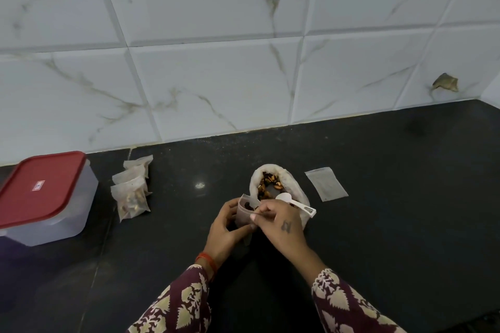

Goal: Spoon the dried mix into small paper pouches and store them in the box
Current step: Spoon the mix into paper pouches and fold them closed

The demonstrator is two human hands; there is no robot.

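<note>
A small paper pouch (244, 213) stands open at the middle of the black counter, with some dark dried mix inside. My left hand (226, 227) grips its left side. My right hand (278, 222) pinches the pouch's right edge and also holds a white plastic spoon (296, 204), whose bowl lies over the open white bag of dried mix (270, 184) just behind. Three filled pouches (132, 192) lie in a pile to the left. The clear box with a red lid (43, 197) stands shut at the far left.
An empty flat pouch (326, 184) lies to the right of the bag. A tiled wall (243, 62) runs along the back of the black counter (392, 224).
</note>
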